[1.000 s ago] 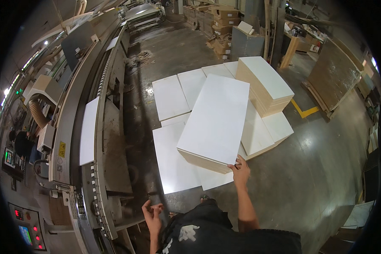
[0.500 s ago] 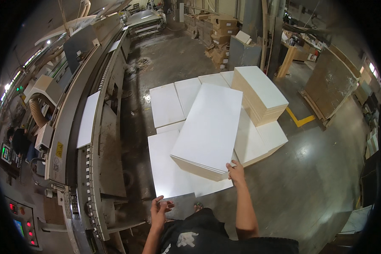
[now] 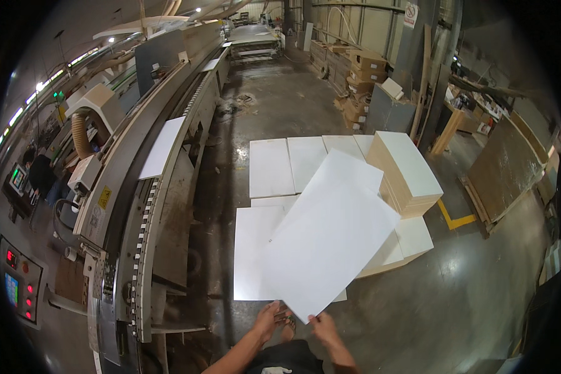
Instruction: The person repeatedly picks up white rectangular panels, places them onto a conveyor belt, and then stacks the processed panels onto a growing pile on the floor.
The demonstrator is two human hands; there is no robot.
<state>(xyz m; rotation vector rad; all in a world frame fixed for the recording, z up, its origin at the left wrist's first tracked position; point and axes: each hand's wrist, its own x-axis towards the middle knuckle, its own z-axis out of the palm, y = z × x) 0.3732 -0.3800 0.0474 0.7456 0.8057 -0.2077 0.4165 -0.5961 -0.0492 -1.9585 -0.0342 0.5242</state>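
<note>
A large white panel [image 3: 333,227] lies slanted above the stacked boards, its near corner pointing toward me. My right hand [image 3: 324,328] pinches that near corner, thumb on the top face. Just left of the corner is my left hand [image 3: 270,320], its fingers apart and reaching to the panel's near-left edge; whether they touch it I cannot tell. Under the panel, white boards [image 3: 255,249] are laid out side by side in a low pile. A taller stack of white-topped boards [image 3: 411,171] stands on that pile's far right side.
A long machine [image 3: 162,243] runs along my left, with a white panel [image 3: 162,148] on its track and a control panel [image 3: 20,283] with red lights near me. Cardboard boxes [image 3: 364,68] are piled at the back. A large board [image 3: 505,171] leans at right.
The top panel has come toward me and turned, its near corner now in my right hand. My left hand has moved right, close to the panel's edge. My view has shifted left.
</note>
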